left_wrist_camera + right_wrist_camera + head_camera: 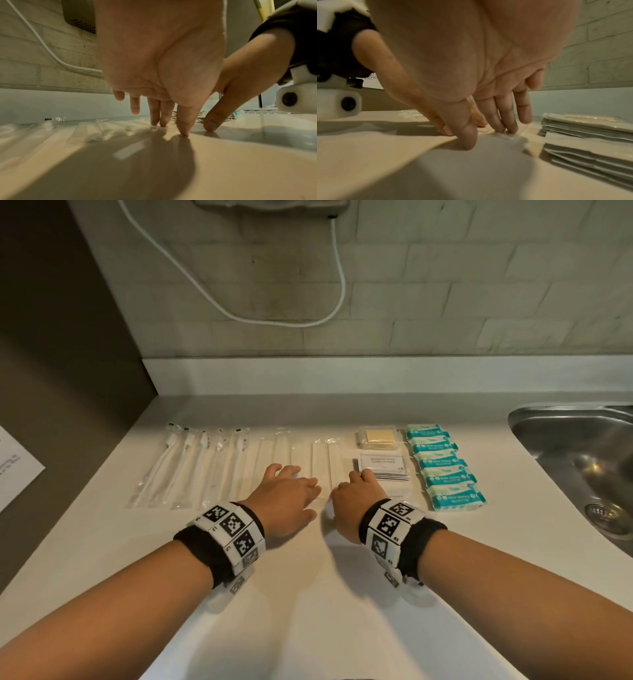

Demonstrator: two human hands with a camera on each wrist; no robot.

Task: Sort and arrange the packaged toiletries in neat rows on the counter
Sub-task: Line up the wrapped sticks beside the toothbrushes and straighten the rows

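Note:
A row of long clear-wrapped toothbrush packets (171, 467) and pale flat packets (320, 458) lies across the white counter (308, 594). My left hand (291, 491) rests with straight fingers (154, 119) on the pale packets. Beside it, my right hand (352, 491) presses straight fingertips (505, 125) on the counter next to a stack of shampoo sachets (382, 465). Yellow soap packs (376, 437) sit behind the sachets. Teal wipe packs (445, 467) form a column at the right. Neither hand holds anything.
A steel sink (589, 460) is set into the counter at the right. A white cable (274, 316) hangs on the tiled wall behind. A dark wall with a white paper (13, 467) bounds the left side.

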